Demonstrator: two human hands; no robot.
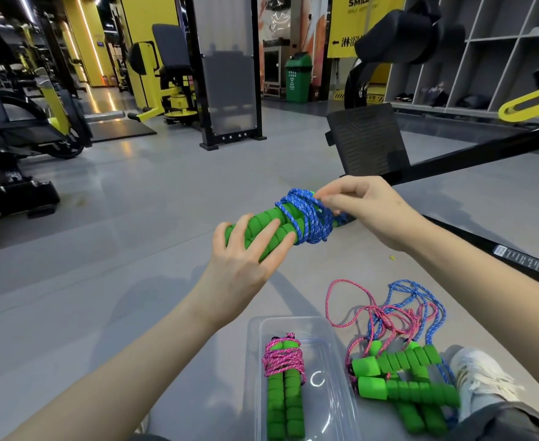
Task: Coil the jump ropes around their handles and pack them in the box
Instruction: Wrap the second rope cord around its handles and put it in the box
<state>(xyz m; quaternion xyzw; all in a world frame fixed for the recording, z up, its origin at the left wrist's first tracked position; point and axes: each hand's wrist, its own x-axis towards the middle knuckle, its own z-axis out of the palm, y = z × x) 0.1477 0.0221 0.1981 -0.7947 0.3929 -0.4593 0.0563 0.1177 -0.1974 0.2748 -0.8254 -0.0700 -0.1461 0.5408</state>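
My left hand (245,249) grips the pair of green foam handles (263,226) of a blue jump rope, held in the air above the floor. The blue rope (306,218) is wound around the far half of the handles. There my right hand (366,211) pinches the rope's end between thumb and fingers. A clear plastic box (331,345) sits on the floor below, with a coiled pink rope on green handles (284,377) lying in its left side. To the right of the box lies a loose tangle of pink and blue ropes (395,316) with several green handles (405,383).
My white shoe (478,377) and a grey trouser leg are at the lower right. A black machine rail (484,246) and footplate (366,138) stand just behind my hands. Gym machines fill the left and back, with grey floor between.
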